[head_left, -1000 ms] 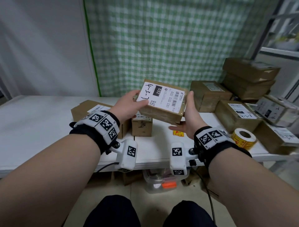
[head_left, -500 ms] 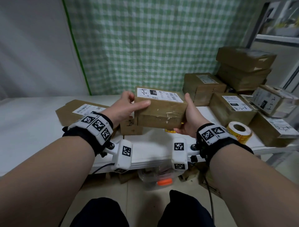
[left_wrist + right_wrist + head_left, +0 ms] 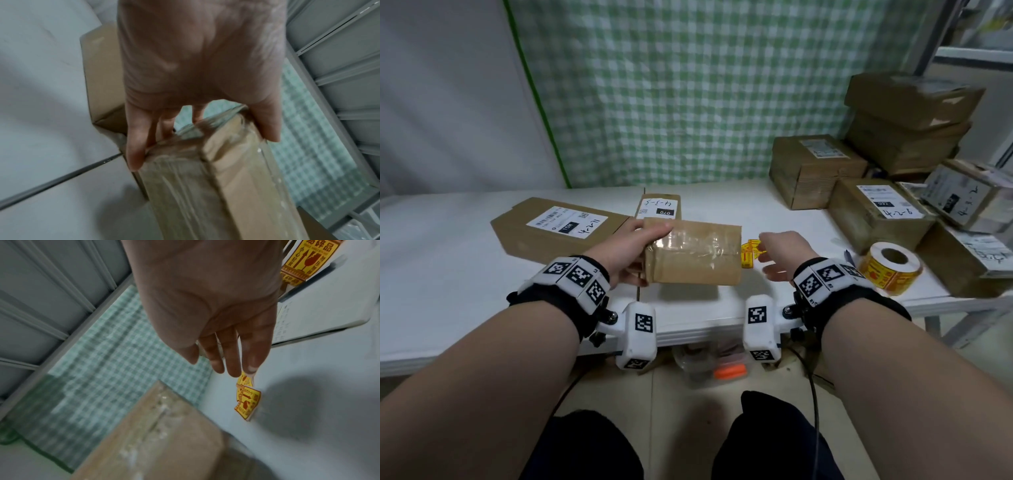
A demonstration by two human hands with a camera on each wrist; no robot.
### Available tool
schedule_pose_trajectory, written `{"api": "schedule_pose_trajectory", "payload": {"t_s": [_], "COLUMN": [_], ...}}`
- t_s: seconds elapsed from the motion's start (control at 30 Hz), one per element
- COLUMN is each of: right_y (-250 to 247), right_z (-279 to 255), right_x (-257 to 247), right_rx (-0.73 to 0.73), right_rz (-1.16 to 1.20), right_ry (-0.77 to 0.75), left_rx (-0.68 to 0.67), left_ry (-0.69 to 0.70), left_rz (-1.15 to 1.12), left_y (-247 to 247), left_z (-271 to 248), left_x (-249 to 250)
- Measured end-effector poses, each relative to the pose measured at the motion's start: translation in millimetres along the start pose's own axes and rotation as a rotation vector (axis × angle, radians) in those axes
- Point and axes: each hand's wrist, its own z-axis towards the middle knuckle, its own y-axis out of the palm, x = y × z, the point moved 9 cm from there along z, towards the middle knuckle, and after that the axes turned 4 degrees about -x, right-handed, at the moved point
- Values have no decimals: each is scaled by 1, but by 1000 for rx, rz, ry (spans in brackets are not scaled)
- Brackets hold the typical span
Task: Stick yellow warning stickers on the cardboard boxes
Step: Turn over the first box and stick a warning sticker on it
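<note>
Held box [image 3: 693, 255] mid-table; sticker [image 3: 750, 254] just right; roll [image 3: 890, 268] farther right; stacked boxes [image 3: 909, 120] behind

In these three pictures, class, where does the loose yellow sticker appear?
Head: loose yellow sticker, centre, between box and right hand.
Left wrist: not in it.
Right wrist: lower right, just past the fingertips.
Shared landmark: the taped box.

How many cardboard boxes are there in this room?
9. The held box is in the left hand; a flat box and a small box lie behind it; six boxes are piled at right. More may be hidden there.
</note>
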Motion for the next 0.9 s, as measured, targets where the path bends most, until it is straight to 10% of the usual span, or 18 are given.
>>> {"api": "schedule_pose_trajectory", "payload": {"t_s": [0.53,0.9], "right_y": [52,31], "right_z": [64,58], "right_x": [14,6], "right_rx": [42,195], "right_rz": [-758,-451], "right_ry": [-52,-151], "left_rx": [-56,-90], "left_ry": [61,-77], "left_rz": [-108,-53], "left_y": [-11,-15], "left_z": [44,49], "left_x": [-10,-38]}}
